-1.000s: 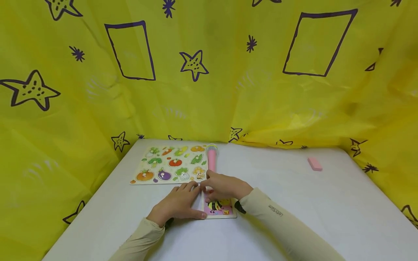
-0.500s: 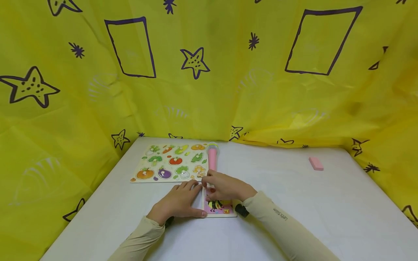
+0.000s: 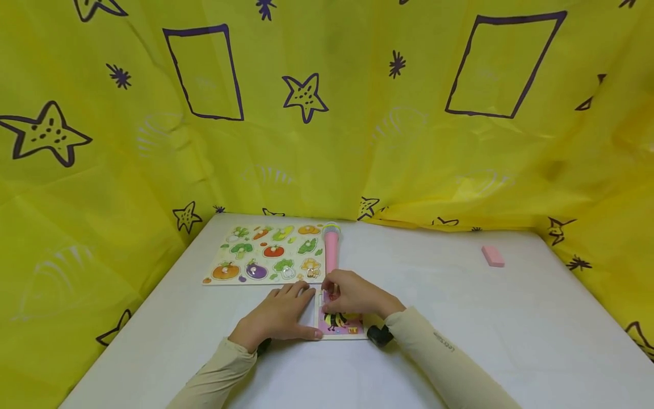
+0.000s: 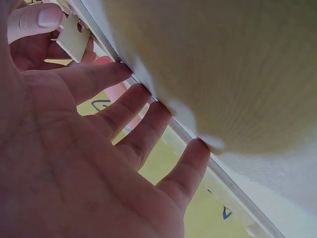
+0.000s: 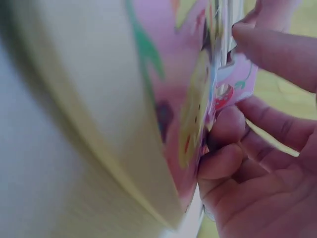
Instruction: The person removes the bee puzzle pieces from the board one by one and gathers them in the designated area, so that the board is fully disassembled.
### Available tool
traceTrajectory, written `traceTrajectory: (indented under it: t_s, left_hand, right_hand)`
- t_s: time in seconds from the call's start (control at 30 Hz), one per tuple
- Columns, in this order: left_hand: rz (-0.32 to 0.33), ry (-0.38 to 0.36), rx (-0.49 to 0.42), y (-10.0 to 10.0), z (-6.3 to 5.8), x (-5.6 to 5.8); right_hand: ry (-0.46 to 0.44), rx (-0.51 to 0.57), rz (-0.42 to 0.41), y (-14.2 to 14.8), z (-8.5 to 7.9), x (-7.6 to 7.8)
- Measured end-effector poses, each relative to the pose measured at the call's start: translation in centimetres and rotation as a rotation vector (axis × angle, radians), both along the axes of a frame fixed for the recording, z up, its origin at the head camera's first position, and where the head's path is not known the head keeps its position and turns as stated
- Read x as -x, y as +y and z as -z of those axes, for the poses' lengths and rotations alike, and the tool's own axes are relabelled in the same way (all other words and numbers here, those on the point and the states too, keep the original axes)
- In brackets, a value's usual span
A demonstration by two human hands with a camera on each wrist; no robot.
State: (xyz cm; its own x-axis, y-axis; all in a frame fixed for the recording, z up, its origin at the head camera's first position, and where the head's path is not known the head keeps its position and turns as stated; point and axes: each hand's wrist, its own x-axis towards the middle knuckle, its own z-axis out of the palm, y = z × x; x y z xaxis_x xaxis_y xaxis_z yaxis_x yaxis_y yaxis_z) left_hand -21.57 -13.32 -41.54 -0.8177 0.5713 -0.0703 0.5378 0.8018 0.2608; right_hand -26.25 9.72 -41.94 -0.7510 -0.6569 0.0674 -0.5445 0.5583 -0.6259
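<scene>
Tabletop [image 3: 439, 301] in white stretches from a person's hands to a pink block [image 3: 493, 256], set well apart toward the far right, while a yellow curtain [image 3: 352, 153] rises along the back and side edges. Room is tighter ahead of the hands, where a vegetable board [image 3: 293, 253] lies near the back edge with a pink microphone [image 3: 331, 250] just beside its right side. The left hand [image 3: 281, 316] lies palm down with fingers extended and grasps nothing; its thumb rests at the near left corner of a small puzzle tray [image 3: 347, 337], and its fingertips line up at the near edge of the board, contact there hard to judge. The right hand [image 3: 356, 292] pinches a puzzle piece [image 5: 242, 82], pink with a red strawberry, tilted up over the tray's far left part. Flat between the hands, the tray carries a striped bee [image 3: 335, 322] on a pink ground, partly covered by the right hand. Knobbed vegetables, among them a tomato [image 3: 273, 251] and an eggplant [image 3: 256, 270], sit in the larger board.
</scene>
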Motion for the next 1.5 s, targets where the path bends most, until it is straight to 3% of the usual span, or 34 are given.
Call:
traceTrajectory:
  t_s: [0.33, 0.7, 1.5]
  left_hand:
    - [-0.013, -0.017, -0.01, -0.1, -0.3, -0.2]
    - [0.0, -0.007, -0.01, 0.0, 0.0, -0.1]
    - [-0.012, -0.019, -0.032, 0.0, 0.5, 0.2]
  right_hand:
    - [-0.086, 0.14, -0.039, 0.8, 0.6, -0.2]
    - [-0.119, 0.18, 0.075, 0.4, 0.7, -0.7]
    - [-0.182, 0.271, 0.124, 0.3, 0.4, -1.1]
